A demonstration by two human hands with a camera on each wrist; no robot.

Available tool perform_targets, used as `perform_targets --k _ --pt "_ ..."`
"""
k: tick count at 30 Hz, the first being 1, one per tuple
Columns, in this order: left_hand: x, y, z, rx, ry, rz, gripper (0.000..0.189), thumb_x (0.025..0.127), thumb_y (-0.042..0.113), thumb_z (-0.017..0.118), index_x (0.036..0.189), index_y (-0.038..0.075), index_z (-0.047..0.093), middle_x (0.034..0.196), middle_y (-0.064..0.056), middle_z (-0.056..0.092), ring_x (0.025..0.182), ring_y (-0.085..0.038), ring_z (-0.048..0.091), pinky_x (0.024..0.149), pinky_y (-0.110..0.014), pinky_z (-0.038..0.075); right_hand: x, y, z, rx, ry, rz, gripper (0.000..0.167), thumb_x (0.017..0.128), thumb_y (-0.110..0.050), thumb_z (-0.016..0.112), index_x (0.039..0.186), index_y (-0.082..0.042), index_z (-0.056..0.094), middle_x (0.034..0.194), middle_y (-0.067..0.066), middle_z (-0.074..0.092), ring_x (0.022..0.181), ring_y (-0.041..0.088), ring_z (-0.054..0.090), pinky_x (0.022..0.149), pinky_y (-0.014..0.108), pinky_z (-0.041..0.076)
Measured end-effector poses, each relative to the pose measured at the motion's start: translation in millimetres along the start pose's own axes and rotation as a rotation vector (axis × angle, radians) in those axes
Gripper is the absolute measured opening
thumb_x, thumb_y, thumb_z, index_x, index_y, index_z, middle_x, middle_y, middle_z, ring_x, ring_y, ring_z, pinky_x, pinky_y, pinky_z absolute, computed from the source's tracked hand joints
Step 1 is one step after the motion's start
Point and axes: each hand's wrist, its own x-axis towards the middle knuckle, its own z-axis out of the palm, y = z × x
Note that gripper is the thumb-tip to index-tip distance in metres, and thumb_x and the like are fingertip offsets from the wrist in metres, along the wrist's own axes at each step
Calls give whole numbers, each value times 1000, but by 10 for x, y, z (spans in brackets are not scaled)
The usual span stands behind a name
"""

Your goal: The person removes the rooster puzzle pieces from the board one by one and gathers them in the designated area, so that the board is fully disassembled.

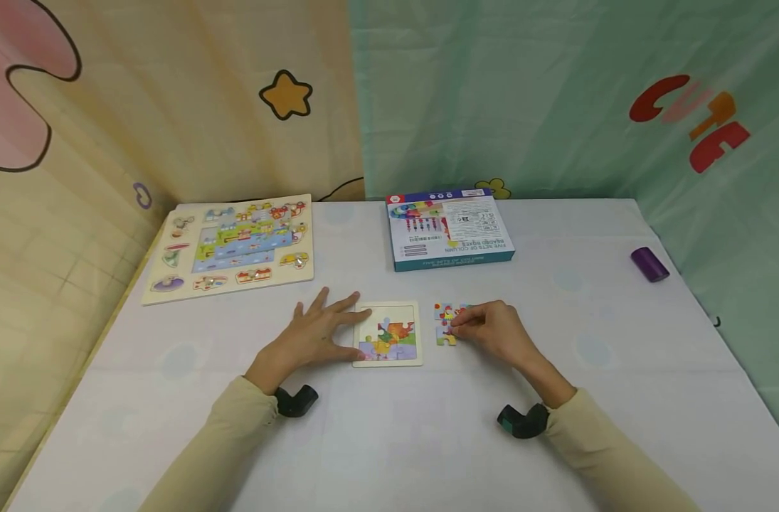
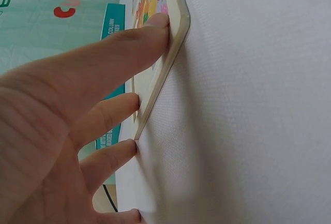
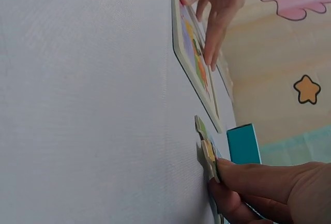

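A small square jigsaw board [image 1: 395, 313] with a pale wooden rim lies flat, its lower part filled with colourful pieces and its upper part bare. My left hand [image 1: 312, 333] spreads its fingers over the board's left side; the thumb [image 2: 158, 30] rests on the lower left corner. Just right of the board, loose jigsaw pieces [image 1: 443, 311] lie on the table. Among them my right hand [image 1: 494, 333] pinches a jigsaw piece [image 3: 209, 154] between thumb and fingers. The piece looks tilted in the right wrist view, and the fingers partly cover it.
Behind to the left lies a large wooden picture puzzle [image 1: 229, 281] with knobbed pieces. A flat boxed set [image 1: 453, 231] stands at the back middle. A purple cylinder [image 1: 649, 264] lies near the right edge. Printed curtains [image 1: 491, 92] hang around the white-covered table [image 1: 389, 441].
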Motion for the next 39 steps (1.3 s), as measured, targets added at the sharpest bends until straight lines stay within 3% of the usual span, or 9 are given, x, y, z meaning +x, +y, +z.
perform_targets --k 39 --pt "4 -12 23 0 11 0 77 76 49 81 144 28 53 160 -2 28 147 -48 4 104 -78 6 -24 -86 60 -66 70 21 4 79 -7 80 83 -6 79 78 2 72 83 18 62 66 29 49"
